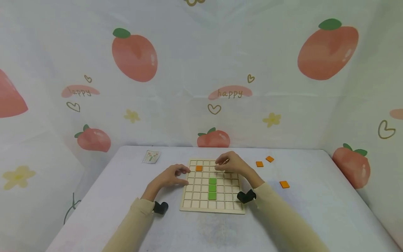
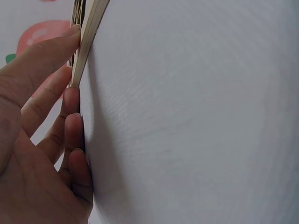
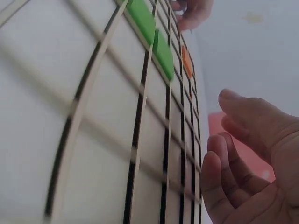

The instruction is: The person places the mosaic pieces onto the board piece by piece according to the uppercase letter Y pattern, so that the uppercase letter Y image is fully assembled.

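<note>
White table (image 1: 315,213) is running out on all sides of both sets of fingers. Gridded wooden board (image 1: 220,189) is lying between the hands, under the right fingertips. Left hand (image 1: 172,175) is resting at its left edge, thumb touching the rim, fingers loosely bent, not clasping it. An uneven push there would probably be skewing the board.

Right hand (image 1: 233,163) is hovering over the far rows, thumb and fingertips parted, holding nothing visible. Dipping too low, it could be catching a grid bar.

Small pattern card (image 1: 151,156) is lying beyond and left of the left fingers, a corner lifting; a draught or a stray knuckle might be shifting it. Black wrist camera (image 1: 246,196), back from the right fingers, is overhanging the right edge and could be knocking it.

Three green tiles (image 1: 212,188) are sitting nearer the body than the right fingertips; one orange tile (image 1: 199,168) is sitting just right of the left ones. A jolt might be unseating them. Three loose orange tiles (image 1: 284,184) are lying right of the right fingers; a sweeping sleeve (image 1: 283,213) could be scattering the nearest.
</note>
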`<move>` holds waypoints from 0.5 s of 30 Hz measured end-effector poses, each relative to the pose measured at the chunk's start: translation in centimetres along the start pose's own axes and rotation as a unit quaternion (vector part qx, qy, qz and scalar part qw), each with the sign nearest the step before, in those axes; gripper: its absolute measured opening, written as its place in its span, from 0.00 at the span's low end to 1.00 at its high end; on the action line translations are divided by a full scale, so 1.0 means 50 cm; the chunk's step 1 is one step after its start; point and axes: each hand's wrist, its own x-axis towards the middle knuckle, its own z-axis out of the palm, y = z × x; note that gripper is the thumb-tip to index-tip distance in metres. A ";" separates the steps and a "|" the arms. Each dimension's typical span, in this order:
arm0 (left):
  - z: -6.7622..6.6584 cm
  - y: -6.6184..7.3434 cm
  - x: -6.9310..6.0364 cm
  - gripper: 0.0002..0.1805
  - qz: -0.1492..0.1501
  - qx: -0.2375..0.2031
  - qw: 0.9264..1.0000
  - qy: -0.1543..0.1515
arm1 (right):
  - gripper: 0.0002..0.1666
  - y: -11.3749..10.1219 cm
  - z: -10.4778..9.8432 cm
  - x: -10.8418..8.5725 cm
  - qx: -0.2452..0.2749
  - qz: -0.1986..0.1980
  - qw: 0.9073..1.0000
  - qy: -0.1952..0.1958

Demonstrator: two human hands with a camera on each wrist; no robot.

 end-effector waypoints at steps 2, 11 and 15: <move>-0.001 -0.001 0.000 0.23 0.001 0.001 1.000 -0.001 | 0.13 0.008 -0.012 -0.012 0.001 0.010 1.000 -0.003; -0.002 -0.003 -0.001 0.23 0.017 0.005 1.000 -0.006 | 0.15 0.029 -0.074 -0.080 0.005 0.022 1.000 -0.007; -0.003 -0.003 -0.001 0.24 0.020 0.008 1.000 -0.007 | 0.16 0.035 -0.103 -0.111 0.011 0.028 1.000 -0.005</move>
